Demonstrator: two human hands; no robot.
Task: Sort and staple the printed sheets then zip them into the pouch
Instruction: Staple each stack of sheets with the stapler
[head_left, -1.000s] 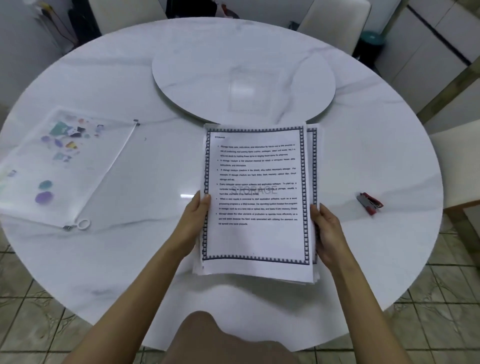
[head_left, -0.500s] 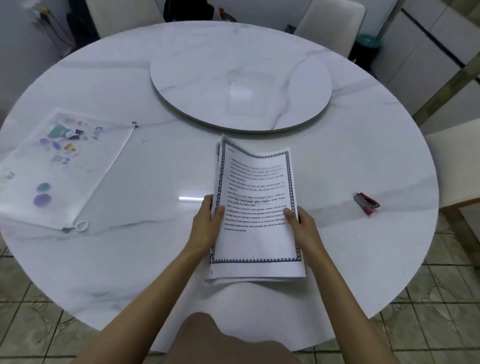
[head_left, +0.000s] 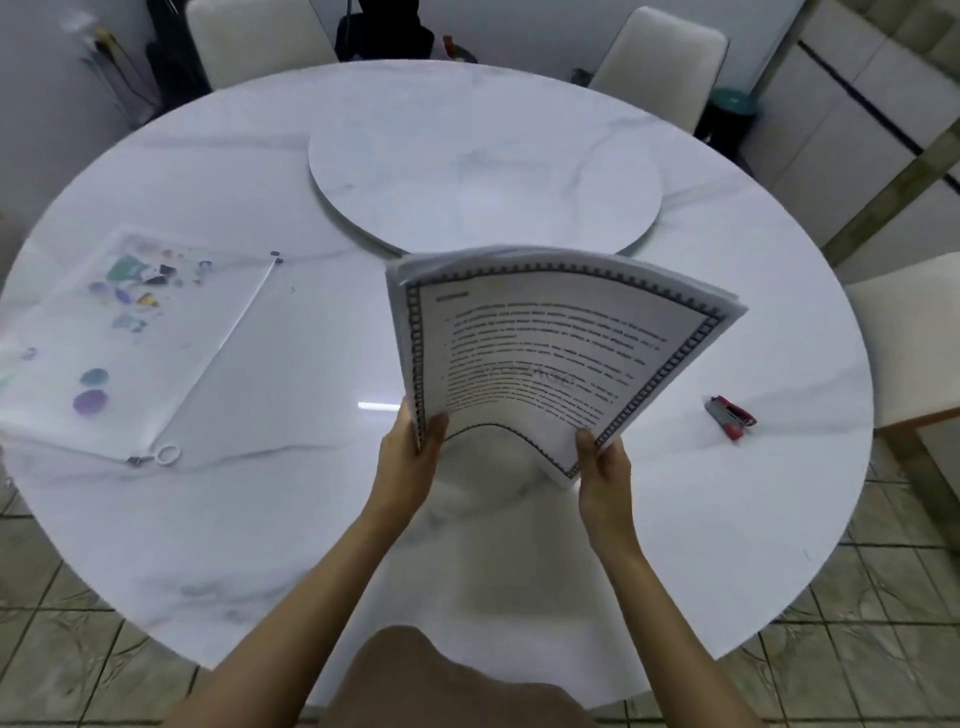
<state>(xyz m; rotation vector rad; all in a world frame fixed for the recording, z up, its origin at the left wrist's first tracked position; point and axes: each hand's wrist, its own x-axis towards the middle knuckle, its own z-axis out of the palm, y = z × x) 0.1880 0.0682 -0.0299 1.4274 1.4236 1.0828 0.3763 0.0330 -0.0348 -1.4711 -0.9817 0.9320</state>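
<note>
Since half second ago, stack of white printed sheets with black patterned border (head_left: 561, 353) rises off round white marble table (head_left: 260, 519); we see it bowed, near edge arched up.
Left hand (head_left: 410, 457) pinches stack's near-left edge, thumb on top page.
Right hand (head_left: 602, 467) pinches near-right corner, thumb on top.
Both forearms reach forward from bottom of view.
We note clear zip pouch with coloured prints (head_left: 119, 332) flat at left, small red stapler (head_left: 730, 415) at right, both well apart from sheets.
</note>
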